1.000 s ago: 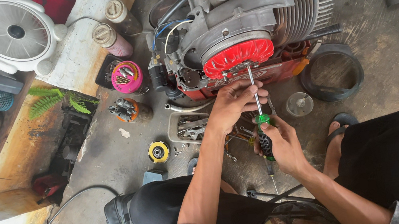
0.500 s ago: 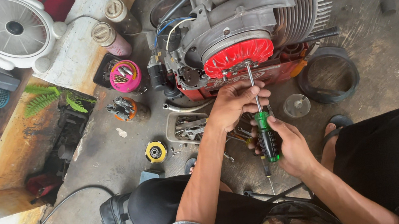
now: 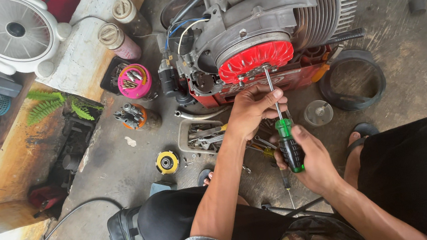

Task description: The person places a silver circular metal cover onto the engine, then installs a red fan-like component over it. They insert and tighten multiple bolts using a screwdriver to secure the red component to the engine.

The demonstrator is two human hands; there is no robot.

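Right hand (image 3: 311,159): closed around the black-and-green handle of the screwdriver (image 3: 285,139); fingers wrapped tight, thumb laid along the grip.
Left hand (image 3: 253,110): fingers pressed together and pinched on the screwdriver shaft, just ahead of the right-hand fingers.
Screwdriver: shaft is run from the handle up past the left fingertips; tip is set at the lower edge of the red fan wheel (image 3: 255,58).
Engine (image 3: 272,22): lies on its side beyond the fingertips; grey shroud edge sits directly above the red fan wheel, cooling fins are seen at the far right.
Room at fingertips: tight; the red wheel rim is touched by the tip, red housing edge just under the left knuckles.
Below left hand: metal tray of tools (image 3: 200,137), partly covered by the wrist.
Right of fingers: clear round cap (image 3: 317,112) near; black rubber ring (image 3: 352,80) further out, apart from both hands.
Left of fingers: open concrete strip, then yellow disc (image 3: 166,162), orange part (image 3: 136,117), pink cup of screws (image 3: 134,81).
Far left: white fan (image 3: 14,32), well apart from the hands.
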